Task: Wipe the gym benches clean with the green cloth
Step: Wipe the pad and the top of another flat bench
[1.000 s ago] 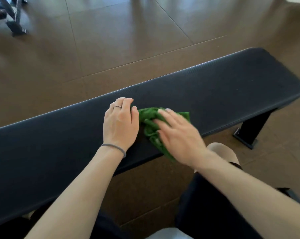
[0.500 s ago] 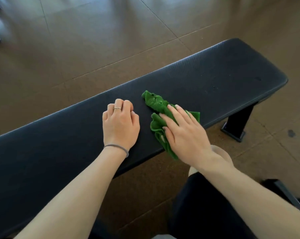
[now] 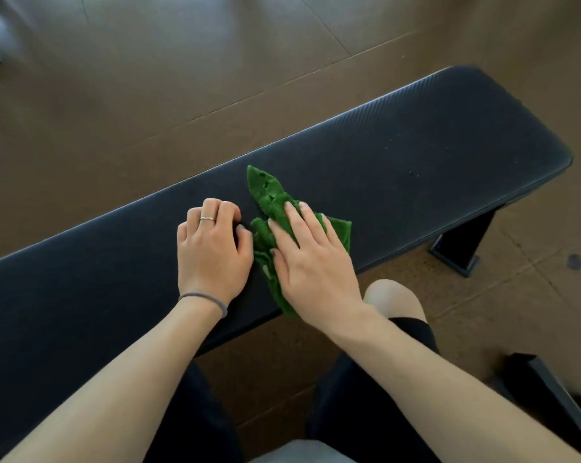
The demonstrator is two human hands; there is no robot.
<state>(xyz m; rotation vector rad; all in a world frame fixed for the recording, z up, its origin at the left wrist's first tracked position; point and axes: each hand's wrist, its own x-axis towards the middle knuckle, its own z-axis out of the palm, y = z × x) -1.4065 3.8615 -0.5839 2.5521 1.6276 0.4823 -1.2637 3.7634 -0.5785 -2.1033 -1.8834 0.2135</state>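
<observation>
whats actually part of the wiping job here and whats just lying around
Part of the job:
green cloth
bench
right hand pressing the cloth
left hand resting on the bench

Just there:
dark frame on the floor

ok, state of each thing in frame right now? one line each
green cloth: crumpled, flat on the bench pad, pressed under the right hand.
right hand: fingers straight, palm down on the cloth.
left hand: fingers curled, resting on the pad beside the cloth, holding nothing.
bench: upright on the floor, pale specks on the pad toward its right end.
hair tie: around the left wrist.
ring: on a left-hand finger.
</observation>
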